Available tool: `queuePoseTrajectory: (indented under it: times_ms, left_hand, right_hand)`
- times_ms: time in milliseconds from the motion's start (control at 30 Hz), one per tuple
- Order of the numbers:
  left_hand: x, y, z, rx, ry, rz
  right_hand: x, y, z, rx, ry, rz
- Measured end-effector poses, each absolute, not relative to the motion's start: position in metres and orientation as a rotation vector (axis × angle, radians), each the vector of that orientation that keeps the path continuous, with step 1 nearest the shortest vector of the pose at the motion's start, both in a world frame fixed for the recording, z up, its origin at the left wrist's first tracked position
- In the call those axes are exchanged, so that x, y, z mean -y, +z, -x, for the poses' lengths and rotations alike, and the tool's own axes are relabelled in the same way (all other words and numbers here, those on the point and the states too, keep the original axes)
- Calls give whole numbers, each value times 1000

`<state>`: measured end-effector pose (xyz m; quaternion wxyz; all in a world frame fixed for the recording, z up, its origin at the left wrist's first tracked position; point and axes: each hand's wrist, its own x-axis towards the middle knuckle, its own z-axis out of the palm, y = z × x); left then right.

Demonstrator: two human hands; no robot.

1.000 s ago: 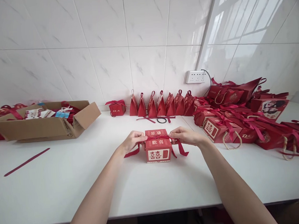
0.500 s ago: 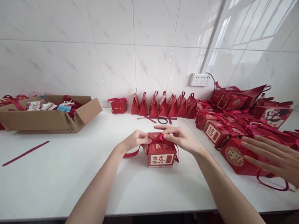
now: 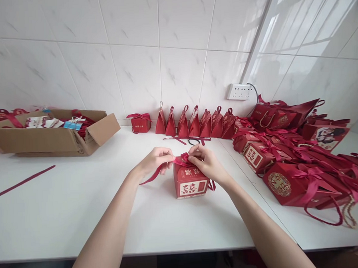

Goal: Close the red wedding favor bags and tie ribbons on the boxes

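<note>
A small red gift box (image 3: 191,183) with gold characters stands on the white table (image 3: 81,211) in front of me. A red ribbon (image 3: 152,175) crosses its top and trails off to the left. My left hand (image 3: 155,161) pinches the ribbon just left of the box top. My right hand (image 3: 205,162) pinches a ribbon loop over the box top. Both hands are closed on the ribbon, close together above the box.
An open cardboard box (image 3: 51,134) with red items sits at the back left. A loose red strip (image 3: 25,181) lies on the table at left. A row of red pyramid boxes (image 3: 196,125) lines the wall. Red gift bags and boxes (image 3: 297,159) pile up at right. A wall socket (image 3: 239,91) is behind them.
My hands came together over the box top, forming a ribbon loop. Another person's hand entered at right half a second ago and is gone now, with a red bag left there.
</note>
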<state>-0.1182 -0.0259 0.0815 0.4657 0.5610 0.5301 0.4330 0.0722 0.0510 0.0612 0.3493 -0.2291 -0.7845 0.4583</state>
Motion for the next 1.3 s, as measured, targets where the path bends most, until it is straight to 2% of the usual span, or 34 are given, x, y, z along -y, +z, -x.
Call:
queuePoseTrajectory:
  times_ms: [100,400,600,833,1167,1300]
  left_hand:
    - [24,81,118,-1397,1147,-1340]
    - [32,88,120,-1412,967,-1448]
    - [24,80,108,-1391,1236,-1397]
    - [17,73,102,-1322,1386,-1336]
    - [23,79,114,-1234,1329,-1547]
    - [21,75,109,-1373,1383,-1680]
  right_hand:
    - [-52,60,-73,1925,1314,658]
    - [-51,64,-71,1940,1289,770]
    - [-50,64,-71,1943,1274,774]
    - [-48,65,-71,1963,1260,762]
    - [-50,63,-71,1968,1250,748]
    - [-49,64,-71,1965,1258,733]
